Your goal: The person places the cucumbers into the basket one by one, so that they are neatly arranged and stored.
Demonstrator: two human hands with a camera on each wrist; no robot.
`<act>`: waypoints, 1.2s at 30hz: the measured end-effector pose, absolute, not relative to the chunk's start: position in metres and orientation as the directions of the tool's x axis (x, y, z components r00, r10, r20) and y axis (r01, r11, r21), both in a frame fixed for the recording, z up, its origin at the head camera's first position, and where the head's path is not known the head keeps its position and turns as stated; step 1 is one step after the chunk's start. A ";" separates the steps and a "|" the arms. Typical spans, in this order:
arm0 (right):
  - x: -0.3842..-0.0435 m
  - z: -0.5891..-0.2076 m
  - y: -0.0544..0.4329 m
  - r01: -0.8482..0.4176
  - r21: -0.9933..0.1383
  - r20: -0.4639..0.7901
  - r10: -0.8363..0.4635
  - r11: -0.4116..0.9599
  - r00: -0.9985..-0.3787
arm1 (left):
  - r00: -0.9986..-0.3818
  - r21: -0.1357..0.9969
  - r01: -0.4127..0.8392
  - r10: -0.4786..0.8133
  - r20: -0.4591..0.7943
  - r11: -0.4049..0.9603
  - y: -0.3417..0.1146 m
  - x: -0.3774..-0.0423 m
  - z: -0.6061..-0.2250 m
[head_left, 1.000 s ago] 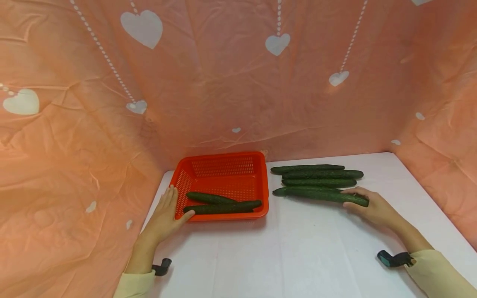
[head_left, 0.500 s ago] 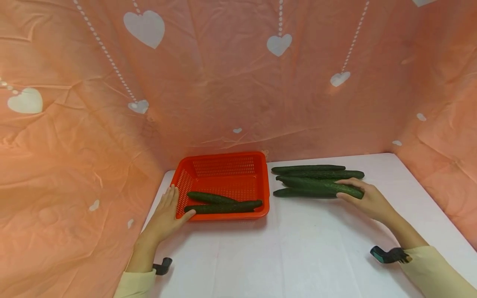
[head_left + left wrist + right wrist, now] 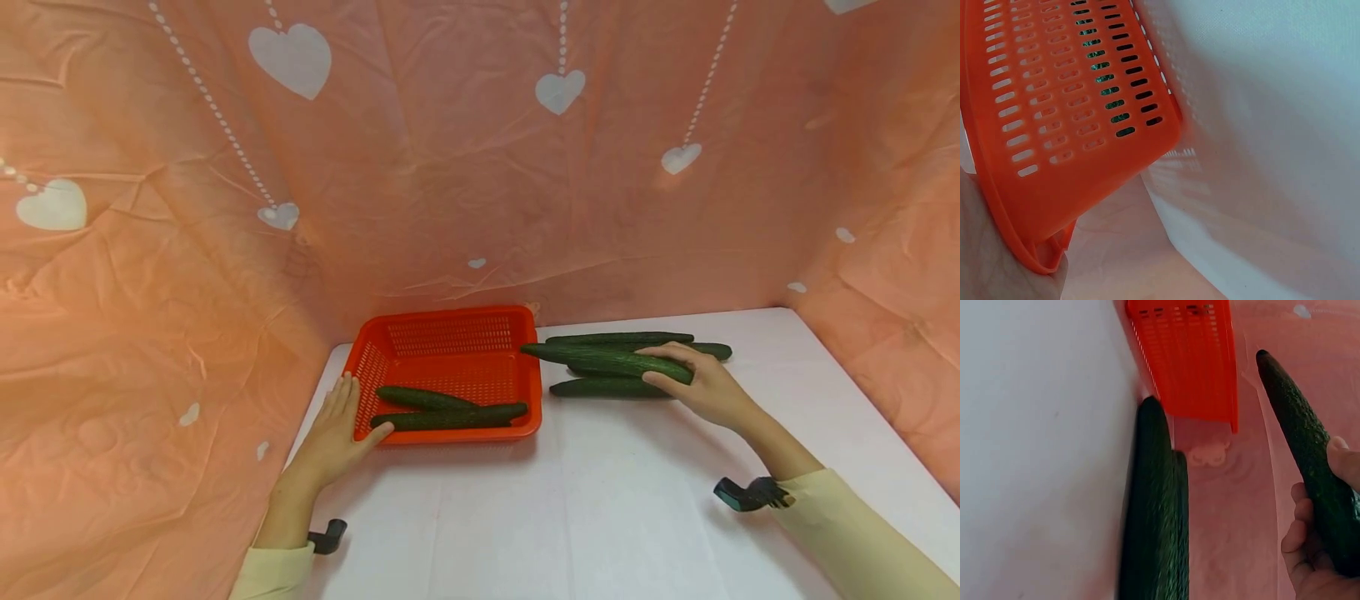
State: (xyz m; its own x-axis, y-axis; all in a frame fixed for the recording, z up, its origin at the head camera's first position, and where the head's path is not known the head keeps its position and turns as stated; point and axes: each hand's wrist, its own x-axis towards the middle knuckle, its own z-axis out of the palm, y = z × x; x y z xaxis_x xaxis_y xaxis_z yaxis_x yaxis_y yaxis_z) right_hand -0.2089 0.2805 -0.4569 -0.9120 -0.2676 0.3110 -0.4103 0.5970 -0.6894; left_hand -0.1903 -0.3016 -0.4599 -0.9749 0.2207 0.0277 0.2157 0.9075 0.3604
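My right hand [image 3: 708,387] grips a long dark green cucumber [image 3: 581,356] near its right end, thumb on one side and fingers curled round the other. The cucumber is raised over the others, and its far tip overlaps the right rim of a red plastic basket [image 3: 536,392]. In the right wrist view, the held cucumber [image 3: 1300,425] points up and left. My left hand [image 3: 330,437] rests at the basket's front left corner, fingers straight along the side and thumb over the front rim. Inside the basket lie a front cucumber [image 3: 450,418] and a shorter-looking one [image 3: 420,398] behind it.
Several more cucumbers lie side by side on the white table right of the basket, among them a front one [image 3: 607,388] and a back one [image 3: 615,338]. An orange cloth backdrop [image 3: 450,183] with white hearts encloses the back and sides.
My right hand has lifted a cucumber from the front of the row and carried it left and up toward the basket. My left hand stays at the basket corner.
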 end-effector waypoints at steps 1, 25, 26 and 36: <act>-0.211 -0.456 0.278 -0.416 -0.688 0.312 -0.275 0.594 -0.909 | -0.975 0.356 0.216 0.221 0.026 0.909 -0.302 -0.190 -0.460; -0.248 -0.446 0.179 -0.480 -0.727 0.347 -0.340 0.491 -0.874 | -0.973 0.331 0.219 0.231 0.002 0.918 -0.304 -0.193 -0.460; -0.250 -0.447 0.175 -0.476 -0.732 0.343 -0.340 0.488 -0.876 | -0.972 0.332 0.221 0.233 0.002 0.917 -0.304 -0.193 -0.460; -0.267 -0.448 0.130 -0.437 -0.768 0.254 -0.404 0.468 -0.879 | -0.970 0.325 0.234 0.241 0.018 0.916 -0.307 -0.195 -0.465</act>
State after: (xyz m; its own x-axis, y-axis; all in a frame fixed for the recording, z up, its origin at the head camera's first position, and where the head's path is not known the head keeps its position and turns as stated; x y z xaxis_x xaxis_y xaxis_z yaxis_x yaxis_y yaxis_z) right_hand -0.2672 0.1305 -0.4481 -0.8786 -0.4045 0.2538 -0.4373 0.4681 -0.7679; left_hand -0.1953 -0.3072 -0.4651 -0.9703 0.2414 0.0179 0.2340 0.9163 0.3250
